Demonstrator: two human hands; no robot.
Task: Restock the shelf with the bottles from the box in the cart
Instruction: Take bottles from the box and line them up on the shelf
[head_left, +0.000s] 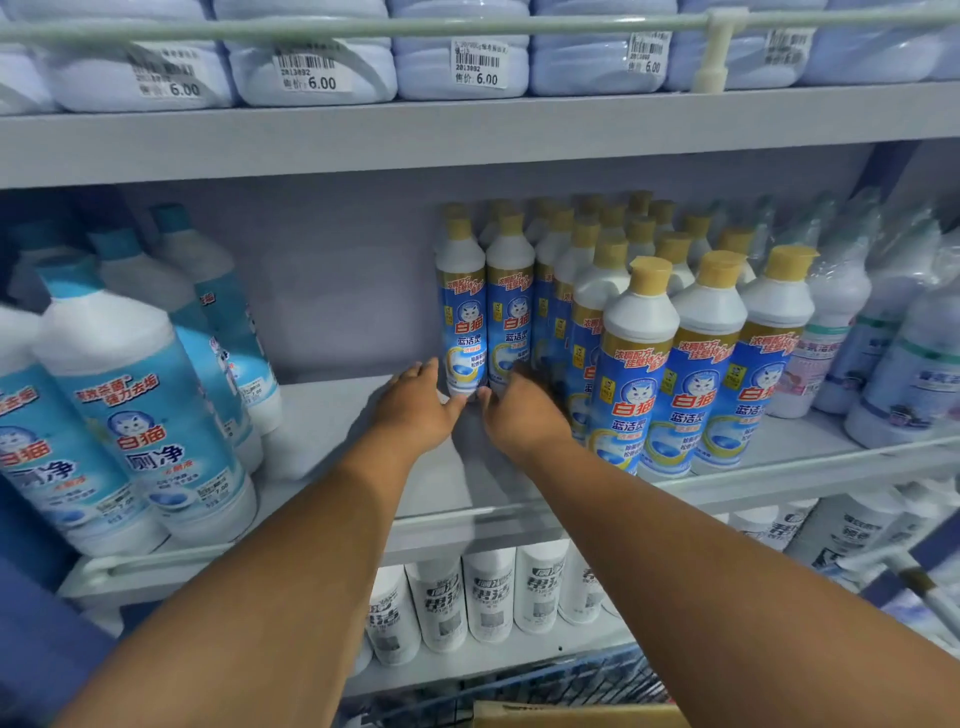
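Several white bottles with tan caps and blue cat labels (691, 364) stand in rows on the right half of the middle shelf (332, 410). Both my arms reach deep into this shelf. My left hand (421, 405) cups the base of the leftmost back bottle (461, 312), fingers on its left side and thumb in front. My right hand (519, 410) closes on the base of the bottle beside it (511, 312). Both bottles stand upright on the shelf. A corner of the cardboard box (571, 716) shows at the bottom edge, inside the blue wire cart (519, 680).
Larger white bottles with teal caps (140, 415) fill the shelf's left side, leaving a bare gap in the middle. Wrapped clear-cap bottles (893, 353) stand at the right. Pale blue jugs with price tags (311, 67) sit above; white bottles (488, 592) line the shelf below.
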